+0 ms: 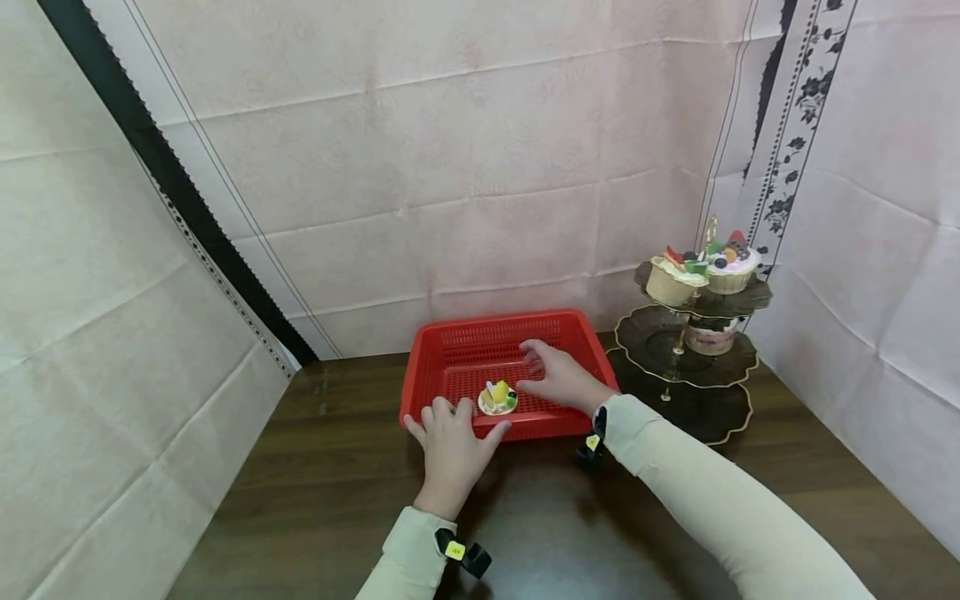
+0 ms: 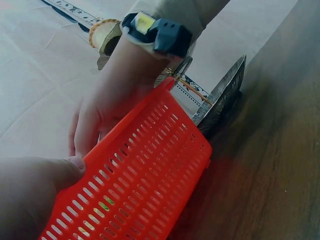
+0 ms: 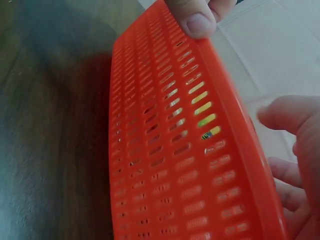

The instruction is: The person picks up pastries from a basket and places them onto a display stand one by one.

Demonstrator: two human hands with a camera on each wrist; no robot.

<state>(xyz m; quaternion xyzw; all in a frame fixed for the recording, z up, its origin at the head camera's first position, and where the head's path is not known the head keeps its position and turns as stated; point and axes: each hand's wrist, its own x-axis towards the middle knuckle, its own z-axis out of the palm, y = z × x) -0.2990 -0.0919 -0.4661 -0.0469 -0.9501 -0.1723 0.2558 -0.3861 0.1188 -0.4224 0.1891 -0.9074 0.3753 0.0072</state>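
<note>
A red plastic basket (image 1: 498, 318) with slotted walls lies on the table. Inside it, close to the front wall, is a small cupcake (image 1: 498, 398) with yellow and green topping. My left hand (image 1: 452, 450) grips the basket's front rim, fingers over the edge; its thumb (image 3: 197, 20) presses the rim in the right wrist view. Over the basket's right part hovers my right hand (image 1: 561, 379), fingers loosely bent, thumb apart from them, nothing held. The right wrist view shows the cupcake only in bits through the slots.
Right of the basket stands a dark tiered stand (image 1: 648, 342) with gold edges. Two fruit-topped cupcakes (image 1: 671, 283) sit on its top tier, and a pinkish cake (image 1: 710, 337) on the middle one. Pale cloth walls (image 1: 465, 167) enclose the brown wooden table (image 1: 322, 467).
</note>
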